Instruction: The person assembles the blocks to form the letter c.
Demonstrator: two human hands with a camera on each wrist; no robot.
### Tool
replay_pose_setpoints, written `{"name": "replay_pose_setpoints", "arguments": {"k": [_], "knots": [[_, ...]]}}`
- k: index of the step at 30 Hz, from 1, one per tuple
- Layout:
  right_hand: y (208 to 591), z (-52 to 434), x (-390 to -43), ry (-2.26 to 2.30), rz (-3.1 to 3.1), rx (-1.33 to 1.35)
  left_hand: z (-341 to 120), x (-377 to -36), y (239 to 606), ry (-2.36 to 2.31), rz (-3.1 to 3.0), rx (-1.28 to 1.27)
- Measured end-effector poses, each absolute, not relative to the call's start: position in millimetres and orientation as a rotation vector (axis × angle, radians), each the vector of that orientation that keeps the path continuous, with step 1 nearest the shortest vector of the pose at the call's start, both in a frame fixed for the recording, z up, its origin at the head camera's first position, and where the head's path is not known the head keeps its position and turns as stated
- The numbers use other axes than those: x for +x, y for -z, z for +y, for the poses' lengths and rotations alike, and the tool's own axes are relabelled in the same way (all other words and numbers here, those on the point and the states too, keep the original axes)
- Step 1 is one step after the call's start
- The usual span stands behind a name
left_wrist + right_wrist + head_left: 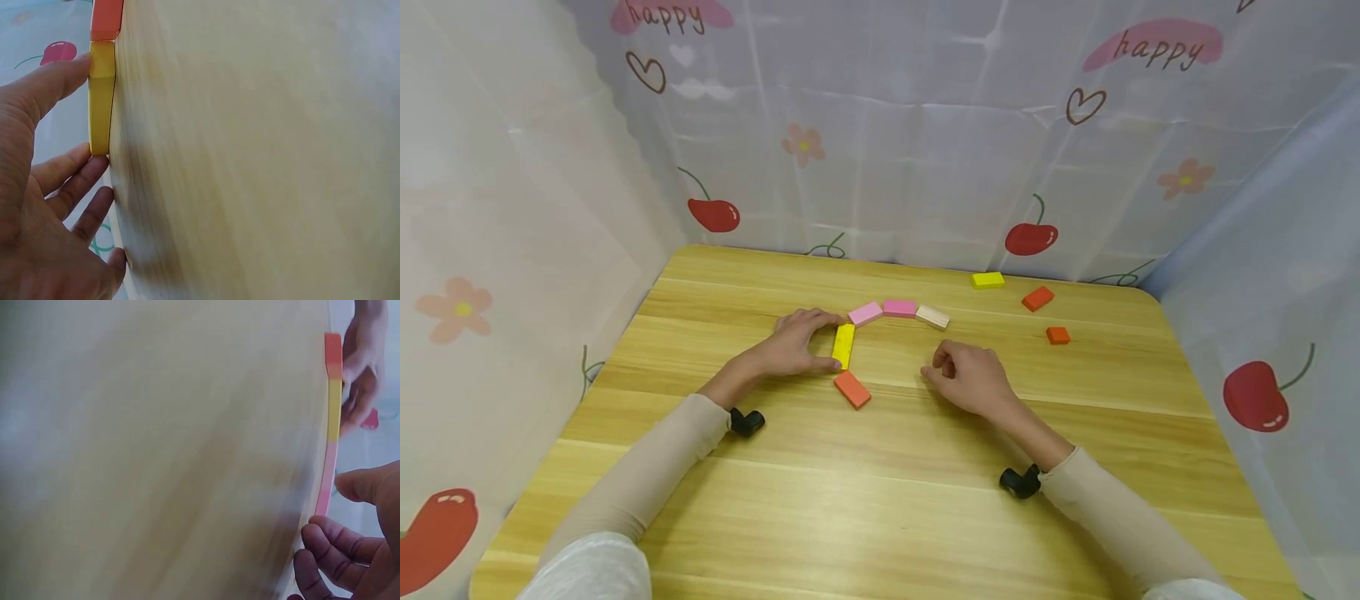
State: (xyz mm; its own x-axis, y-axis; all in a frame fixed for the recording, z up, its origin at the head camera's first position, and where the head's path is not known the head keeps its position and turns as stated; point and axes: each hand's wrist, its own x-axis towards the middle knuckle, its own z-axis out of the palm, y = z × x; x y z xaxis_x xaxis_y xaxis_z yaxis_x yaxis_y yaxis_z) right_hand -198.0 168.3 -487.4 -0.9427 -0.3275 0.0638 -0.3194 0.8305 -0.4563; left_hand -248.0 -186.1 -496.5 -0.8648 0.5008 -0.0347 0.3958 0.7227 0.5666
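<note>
My left hand (793, 343) pinches a yellow block (843, 347) by its two ends, thumb at the near end and index finger at the far end; the left wrist view shows this grip (102, 106). An orange-red block (852, 389) lies at the yellow block's near end. Beyond its far end a light pink block (866, 314), a darker pink block (899, 308) and a pale wooden block (933, 317) follow in a curved row. My right hand (972, 377), fingers loosely curled and holding nothing, is to the right of the row, nearest the pale block.
Toward the table's back right lie a yellow block (988, 280), a red-orange block (1038, 298) and a smaller orange block (1057, 335). The wooden table (880, 508) is bordered at the back and sides by printed curtains (917, 167).
</note>
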Motion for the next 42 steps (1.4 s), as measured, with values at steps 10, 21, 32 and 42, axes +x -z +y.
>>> {"name": "replay_pose_setpoints", "arguments": {"k": [10,21,32,42], "knots": [[483,209,-211,0.777,2.995,-0.389,-187,-248,498,-0.831,2.748,0.716],[485,256,-244,0.777,3.016,-0.297,-185,-249,496,-0.844,2.744,0.733],[483,287,-271,0.835,3.148,-0.273,-185,-249,496,-0.85,2.737,0.729],[487,307,-290,0.817,3.272,-0.205,-186,-248,497,-0.842,2.743,0.732]]}}
